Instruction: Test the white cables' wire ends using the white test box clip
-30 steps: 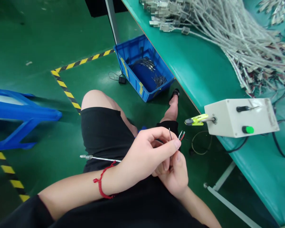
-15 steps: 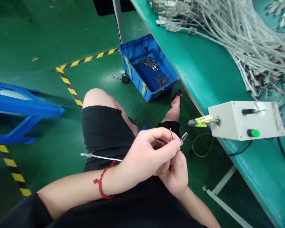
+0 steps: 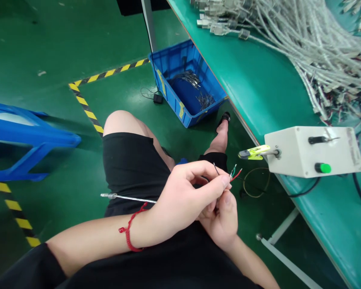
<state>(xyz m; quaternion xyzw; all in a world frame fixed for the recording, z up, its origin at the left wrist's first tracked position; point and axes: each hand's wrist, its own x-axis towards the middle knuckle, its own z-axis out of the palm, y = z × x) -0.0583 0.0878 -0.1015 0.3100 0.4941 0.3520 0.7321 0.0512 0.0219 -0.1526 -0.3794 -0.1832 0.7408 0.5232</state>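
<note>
Left hand (image 3: 183, 198), red cord bracelet (image 3: 129, 226) at the wrist, closes on a slim metal rod (image 3: 128, 198). It presses together with the right hand (image 3: 221, 220) around a thin cable (image 3: 230, 180) – stripped red and green leads (image 3: 234, 172) stick out past the fingertips. Nearby: white switch box (image 3: 297, 152) on a green workbench (image 3: 258, 92); blue plastic crate (image 3: 165, 68) on the floor.

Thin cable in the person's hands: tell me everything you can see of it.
A thin, pale grey cable with a plastic-looking sheath runs straight, nearly level, from a small silvery end piece into the left hand. Its middle is hidden by that hand and the right hand. Beyond the fingers, fine red and green wires stick out; their tips are too small to read.
</note>
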